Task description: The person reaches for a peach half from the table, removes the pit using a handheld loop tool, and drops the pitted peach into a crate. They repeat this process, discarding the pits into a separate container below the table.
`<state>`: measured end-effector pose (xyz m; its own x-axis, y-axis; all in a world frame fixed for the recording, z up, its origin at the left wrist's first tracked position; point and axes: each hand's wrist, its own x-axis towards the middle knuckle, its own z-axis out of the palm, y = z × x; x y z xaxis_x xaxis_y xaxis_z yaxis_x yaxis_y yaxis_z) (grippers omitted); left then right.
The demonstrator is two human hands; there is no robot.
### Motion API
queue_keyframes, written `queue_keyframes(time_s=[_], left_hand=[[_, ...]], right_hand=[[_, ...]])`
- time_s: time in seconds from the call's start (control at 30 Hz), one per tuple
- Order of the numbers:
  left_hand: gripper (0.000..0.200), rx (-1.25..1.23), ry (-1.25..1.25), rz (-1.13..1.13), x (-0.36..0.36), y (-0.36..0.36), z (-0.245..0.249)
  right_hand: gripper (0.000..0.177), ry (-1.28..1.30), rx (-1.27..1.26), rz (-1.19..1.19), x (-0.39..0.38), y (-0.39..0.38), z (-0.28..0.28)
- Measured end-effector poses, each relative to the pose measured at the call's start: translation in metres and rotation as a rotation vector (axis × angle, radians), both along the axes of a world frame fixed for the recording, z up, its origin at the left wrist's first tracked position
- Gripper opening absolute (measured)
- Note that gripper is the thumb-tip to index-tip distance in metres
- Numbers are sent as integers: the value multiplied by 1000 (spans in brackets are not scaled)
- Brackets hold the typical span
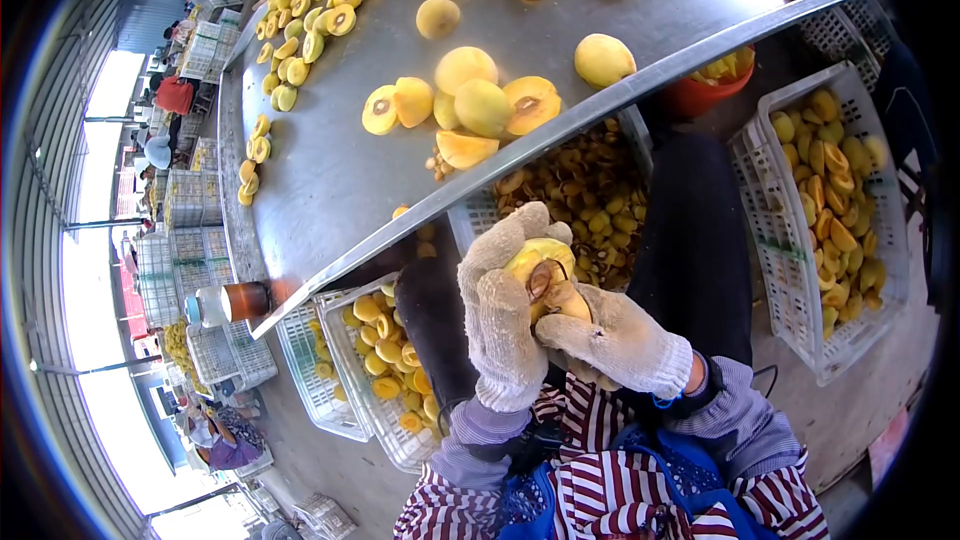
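In front of my lap, my left hand [503, 305], in a pale knitted glove, wraps around a cut yellow peach [540, 258] with a brown pit or pit hollow showing. My right hand [615, 340], gloved as well, meets it from the right. Its thumb and fingers are closed at the lower part of the peach; whether they hold a separate piece or a small tool is hidden. Beyond my hands, several peaches and halves [483, 107] lie near the edge of the metal table [360, 190].
Below the table edge is a crate of dark scraps [590, 210]. Crates of peach halves stand to the left [357, 370] and right [770, 230], beside a red bucket [700, 95]. A brown-lidded jar [243, 302] sits at the left. People and stacked crates [193, 198] fill the background.
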<state>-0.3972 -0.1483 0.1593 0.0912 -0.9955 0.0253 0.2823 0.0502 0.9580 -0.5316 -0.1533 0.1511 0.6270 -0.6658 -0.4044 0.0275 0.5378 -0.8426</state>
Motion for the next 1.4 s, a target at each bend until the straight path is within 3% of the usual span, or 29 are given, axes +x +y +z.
queue_keyframes(time_s=[0.13,0.2,0.3,0.43,0.5,0.57,0.6,0.7,0.83,0.93,1.13,1.23,1.37,1.4], left_hand=[[49,78,-97,-63,3,-11,11],[44,79,-184,-55,0,-11,12],[43,-113,-205,-15,-5,-7,-4],[42,-296,-516,-40,2,-8,-12],[43,-165,-472,-85,3,-11,-3],[43,64,-271,-186,4,-20,15],[51,198,-139,-164,3,-21,18],[59,221,35,-98,-1,-19,14],[67,221,138,-61,-1,-18,4],[68,160,73,-78,-3,-17,3],[57,133,-98,-117,0,-14,5],[49,94,-160,-192,6,-20,10],[34,41,-586,-147,11,-23,11],[31,109,-565,-163,10,-26,15]], right_hand=[[32,-131,333,18,-5,-3,5],[29,-209,353,-5,-5,-1,-4],[31,-292,324,-13,-9,-1,-12],[33,-272,291,-59,-9,3,-16],[34,-226,338,-45,-9,0,-12],[35,-193,478,27,-15,-7,0],[36,-171,417,-14,-9,-3,-4],[30,-242,410,-52,-9,-3,-3],[29,-146,368,-82,-7,-3,0],[36,-172,311,-137,-3,1,-3],[34,-133,313,-154,2,0,-10],[34,-294,349,-82,1,3,-18],[38,-274,495,16,-7,-5,-12],[41,-272,510,20,-9,-4,-10]])
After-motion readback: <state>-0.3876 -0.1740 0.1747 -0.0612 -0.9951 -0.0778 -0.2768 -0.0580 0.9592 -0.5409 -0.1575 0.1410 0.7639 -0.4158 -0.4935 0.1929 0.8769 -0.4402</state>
